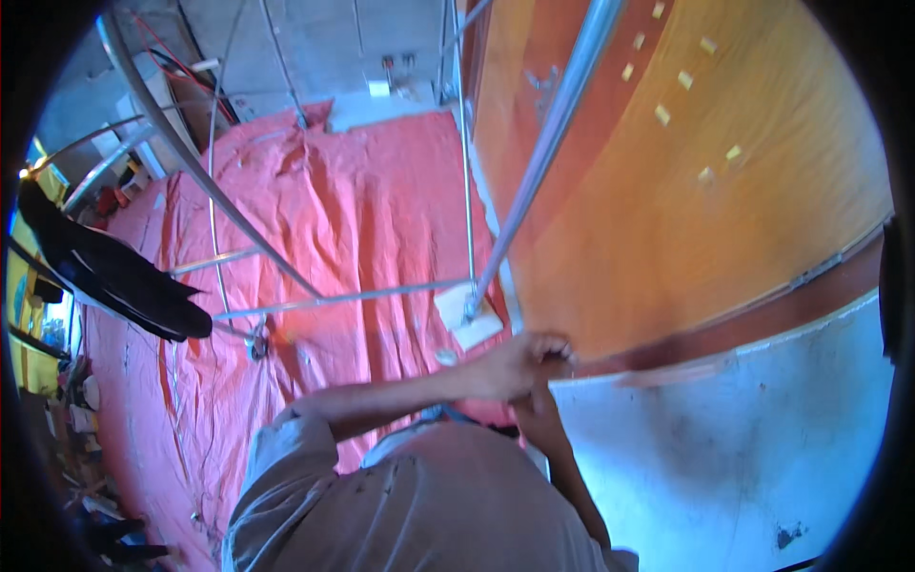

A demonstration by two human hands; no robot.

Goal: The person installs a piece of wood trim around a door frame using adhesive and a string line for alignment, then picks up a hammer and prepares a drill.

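My left hand [527, 364] is brought across the front of my body, its forearm reaching over from the left. Its fingers curl closed at the far side, and whatever they hold, if anything, is hidden. Right against it, my right hand [537, 394] comes up from below on the right; most of its fingers are covered by the left hand. Just beyond both hands, a metal pole [543, 162] rests its foot on a pale square board [474, 331].
A wrinkled red sheet [324, 219] covers the floor. Thin metal poles stand around me, with a curved rail [205, 176] at left and black cloth [114, 276] beside it. On the right is an orange-brown wooden panel [610, 257] with small yellow pieces, above a pale wall [715, 448].
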